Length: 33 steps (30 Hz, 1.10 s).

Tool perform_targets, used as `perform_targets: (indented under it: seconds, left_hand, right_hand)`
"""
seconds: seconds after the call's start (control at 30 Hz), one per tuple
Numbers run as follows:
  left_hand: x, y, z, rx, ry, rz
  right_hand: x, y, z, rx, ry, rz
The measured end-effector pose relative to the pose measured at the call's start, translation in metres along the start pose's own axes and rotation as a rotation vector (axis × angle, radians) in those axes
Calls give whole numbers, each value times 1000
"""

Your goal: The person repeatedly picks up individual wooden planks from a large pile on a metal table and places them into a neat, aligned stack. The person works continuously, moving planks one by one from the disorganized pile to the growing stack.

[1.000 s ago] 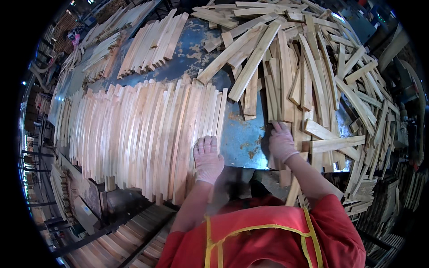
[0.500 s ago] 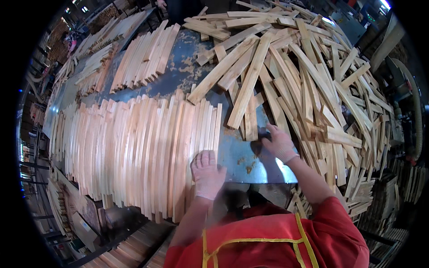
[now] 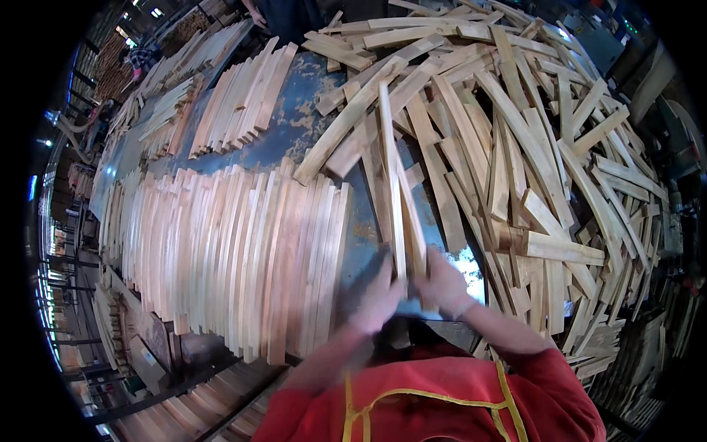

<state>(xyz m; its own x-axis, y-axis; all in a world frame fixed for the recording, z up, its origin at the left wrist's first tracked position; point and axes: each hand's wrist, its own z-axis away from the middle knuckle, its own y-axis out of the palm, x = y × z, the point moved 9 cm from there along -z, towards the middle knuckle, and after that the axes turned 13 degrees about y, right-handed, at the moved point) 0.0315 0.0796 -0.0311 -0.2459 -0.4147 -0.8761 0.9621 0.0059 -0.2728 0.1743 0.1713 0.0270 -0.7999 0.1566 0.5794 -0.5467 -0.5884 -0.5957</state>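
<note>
Two wooden slats stand partly on edge over the bare metal tabletop, their far ends near the loose pile. My left hand [image 3: 379,296], in a pale glove and smeared by motion, is closed at the near end of the left wooden slat [image 3: 393,199]. Around the near end of the right wooden slat [image 3: 414,225] my right hand [image 3: 444,284] is closed, also gloved. Left of my hands lies a long row of slats [image 3: 243,258] set side by side. The fingertips of both hands are partly hidden by the wood.
A big heap of loose slats [image 3: 508,147] covers the table's right side. Smaller bundles of slats [image 3: 243,96] lie at the back left on the blue metal table [image 3: 294,110]. At the far edge stands another person [image 3: 287,18]. More boards [image 3: 184,412] are stacked below.
My left hand has left the row and moved right to a slat. My right hand has drawn back toward me. Two slats from the pile's near edge are now raised between my hands.
</note>
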Motion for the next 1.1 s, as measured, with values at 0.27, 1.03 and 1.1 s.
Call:
perform_targets:
  seconds: [0.27,1.03,1.1]
  left_hand:
    - [96,62,125,96,15,279]
    - [12,-83,137,-576,509,-1070]
    - [9,-90,128,-615,516,-1085]
  right_hand:
    - [-84,123,28,497,-153,-257]
    - [40,107,-41,-29,-247,150]
    - [58,76,-68,-253,-219,229]
